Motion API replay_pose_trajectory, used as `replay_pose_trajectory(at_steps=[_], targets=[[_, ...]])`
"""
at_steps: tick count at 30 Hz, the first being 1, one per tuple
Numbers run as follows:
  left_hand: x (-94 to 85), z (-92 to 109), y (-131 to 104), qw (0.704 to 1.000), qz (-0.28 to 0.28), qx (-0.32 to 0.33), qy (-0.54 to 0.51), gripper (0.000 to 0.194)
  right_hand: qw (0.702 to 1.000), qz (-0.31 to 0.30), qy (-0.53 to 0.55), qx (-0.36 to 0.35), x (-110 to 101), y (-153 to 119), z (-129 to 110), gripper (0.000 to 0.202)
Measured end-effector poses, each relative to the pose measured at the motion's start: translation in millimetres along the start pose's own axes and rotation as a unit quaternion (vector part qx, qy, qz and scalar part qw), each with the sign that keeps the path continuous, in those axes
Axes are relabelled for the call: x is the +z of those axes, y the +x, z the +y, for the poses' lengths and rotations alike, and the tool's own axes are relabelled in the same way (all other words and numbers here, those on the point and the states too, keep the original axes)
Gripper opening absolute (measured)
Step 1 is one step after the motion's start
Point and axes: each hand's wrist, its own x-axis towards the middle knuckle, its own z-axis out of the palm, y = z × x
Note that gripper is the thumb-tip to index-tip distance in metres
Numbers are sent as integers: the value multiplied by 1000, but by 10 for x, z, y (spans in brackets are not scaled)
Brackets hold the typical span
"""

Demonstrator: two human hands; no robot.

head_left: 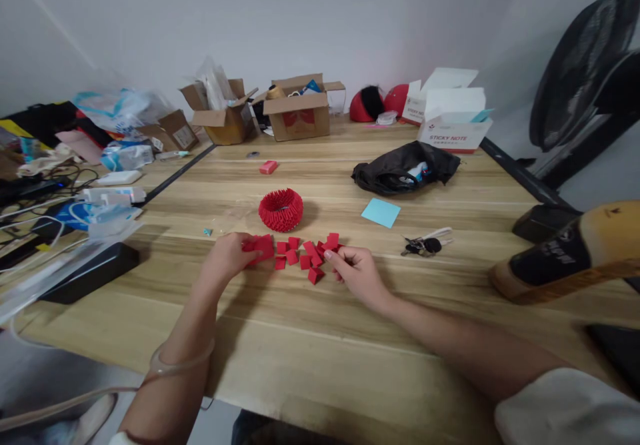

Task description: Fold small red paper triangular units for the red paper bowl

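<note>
1. In the head view, the left hand [231, 255] is at the left end of a row of red paper on the wooden table [280, 345]. Its fingers are curled, with the thumb over a flat red paper piece [266, 246]; whether they grip it or only rest there, I cannot tell.
2. The right hand [359, 271] is at the row's other end, fingers bent and thumb tip touching the loose red pieces [291, 257]; I cannot tell if one is pinched.
3. The loose pieces lie scattered between the hands, some overlapping.
4. Just beyond them sits a round, spiky red bowl [281, 211], untouched.
5. Right of the bowl lies a light blue paper [381, 212], with keys [425, 246] nearer the right arm.
6. Behind the blue paper lies a black bag [395, 171].
</note>
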Motion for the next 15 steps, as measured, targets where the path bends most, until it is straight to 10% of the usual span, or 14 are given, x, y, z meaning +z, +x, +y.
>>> replay_pose_trajectory(at_steps=[7,15], targets=[[126,302,-110,968,147,170,-110,19,939,-99,-308,-114,-45,-36,-9,33],[298,550,-214,919,32,377,-107,31,873,-171,-440,-122,-50,-71,-148,36]])
